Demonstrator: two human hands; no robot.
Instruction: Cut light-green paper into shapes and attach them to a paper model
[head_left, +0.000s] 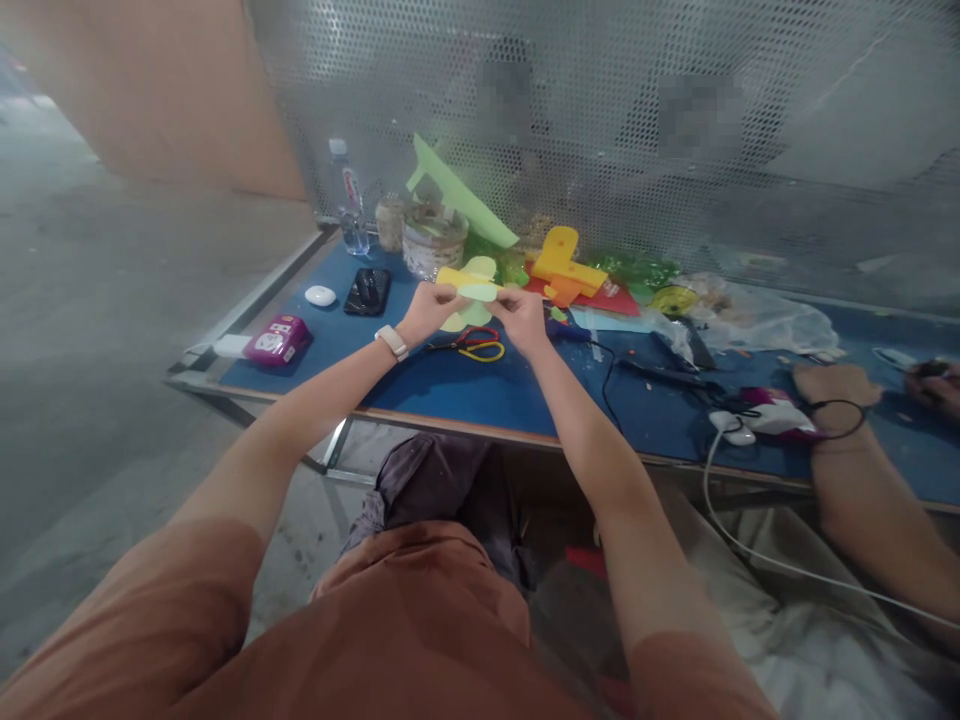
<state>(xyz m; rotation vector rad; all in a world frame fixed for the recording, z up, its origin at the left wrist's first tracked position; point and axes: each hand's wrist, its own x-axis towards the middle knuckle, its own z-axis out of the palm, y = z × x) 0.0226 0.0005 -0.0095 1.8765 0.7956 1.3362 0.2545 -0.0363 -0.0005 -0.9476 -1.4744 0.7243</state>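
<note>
My left hand [433, 310] and my right hand [523, 316] pinch the two sides of a pale green paper cut-out [480, 293] with rounded, petal-like lobes. Its outline looks like a flower, and part of it is hidden behind my fingers. A yellow paper piece [450, 277] shows just behind it, by my left fingertips; whether the two are joined I cannot tell. Below the cut-out, scissors [480, 346] with red and yellow handles lie on the blue table [435, 385]. Close to my right hand is a dark blue tool with a cord [568, 331].
At left stand a water bottle [351, 205], a phone [367, 291], a white case [320, 296] and a purple tissue pack [278, 340]. Behind are a tub [433, 243] and yellow paper shapes [564, 262]. Another person's arm [862, 470] rests at right beside a white cable [709, 490].
</note>
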